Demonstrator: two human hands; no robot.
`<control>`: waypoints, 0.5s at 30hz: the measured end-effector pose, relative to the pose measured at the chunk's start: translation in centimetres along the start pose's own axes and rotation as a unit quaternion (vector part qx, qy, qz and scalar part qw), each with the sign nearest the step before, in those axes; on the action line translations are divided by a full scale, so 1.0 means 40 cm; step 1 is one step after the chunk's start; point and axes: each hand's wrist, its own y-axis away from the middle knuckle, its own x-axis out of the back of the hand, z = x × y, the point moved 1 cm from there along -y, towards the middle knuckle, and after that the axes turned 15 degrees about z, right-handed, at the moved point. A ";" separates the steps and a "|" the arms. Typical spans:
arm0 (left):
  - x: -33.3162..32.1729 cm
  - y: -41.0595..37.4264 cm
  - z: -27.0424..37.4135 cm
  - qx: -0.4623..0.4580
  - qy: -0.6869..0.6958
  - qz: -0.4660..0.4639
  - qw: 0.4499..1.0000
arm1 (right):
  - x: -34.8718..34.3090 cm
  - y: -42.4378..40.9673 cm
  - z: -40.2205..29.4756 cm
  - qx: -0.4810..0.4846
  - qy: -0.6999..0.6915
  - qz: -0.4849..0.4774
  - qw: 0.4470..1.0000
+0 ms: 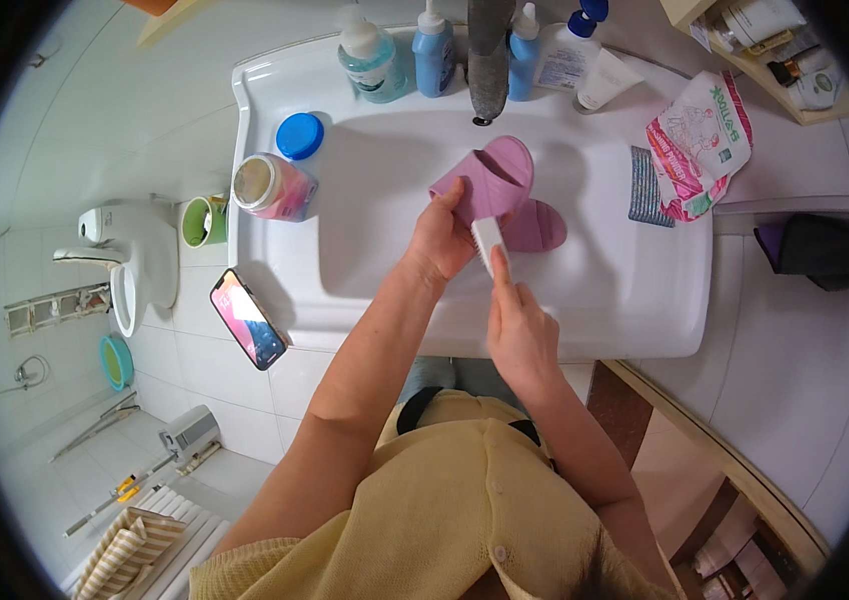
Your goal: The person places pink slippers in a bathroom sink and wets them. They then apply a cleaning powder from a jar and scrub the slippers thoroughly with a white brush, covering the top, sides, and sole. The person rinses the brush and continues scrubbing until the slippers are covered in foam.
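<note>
Over the basin of a white sink (379,277), my left hand (445,236) holds a pink slide slipper (480,184), its thumb on the strap. My right hand (522,322) grips a white-backed scrub brush (488,244), index finger laid along its back. The brush's bristles face the side of the held slipper, close to my left fingers; whether they touch it I cannot tell. A second pink slipper (540,227) lies in the basin behind the brush, partly hidden by the held slipper. The dark grey faucet (488,67) stands just beyond the slippers.
Pump bottles (373,64) and a white tube (608,81) line the back rim. At left are an open jar (274,187), a blue lid (300,136) and a smartphone (248,319). A washing powder bag (702,146) rests at right beside a ridged grey-blue pad (649,187).
</note>
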 end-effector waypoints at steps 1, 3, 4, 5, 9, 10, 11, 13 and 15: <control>-0.001 0.005 -0.013 0.013 0.009 -0.006 1.000 | -0.012 -0.015 0.007 0.012 0.011 0.032 0.999; 0.002 0.004 -0.023 -0.007 0.034 0.002 0.999 | -0.039 -0.105 0.020 0.025 0.006 0.056 0.998; 0.006 -0.010 -0.011 -0.007 0.067 -0.013 0.998 | -0.046 -0.130 0.022 0.031 0.003 0.069 0.997; 0.015 -0.017 -0.003 -0.008 0.100 -0.028 0.995 | -0.052 -0.101 0.014 0.027 0.002 0.057 0.998; -0.001 0.006 0.002 0.008 0.120 -0.056 0.991 | -0.039 0.001 -0.008 -0.009 0.021 -0.019 1.000; -0.009 0.017 -0.013 -0.013 0.077 -0.027 0.997 | -0.046 -0.039 0.012 0.002 0.033 0.012 0.999; 0.006 0.000 -0.025 -0.019 0.052 -0.034 0.998 | -0.049 -0.082 0.025 0.012 0.047 0.043 0.998; 0.002 -0.010 -0.058 -0.035 0.007 -0.056 0.998 | -0.043 -0.132 0.034 -0.004 0.053 0.019 0.998; 0.002 0.009 -0.060 -0.011 -0.005 -0.037 0.999 | -0.041 -0.044 0.039 0.003 0.037 0.018 0.999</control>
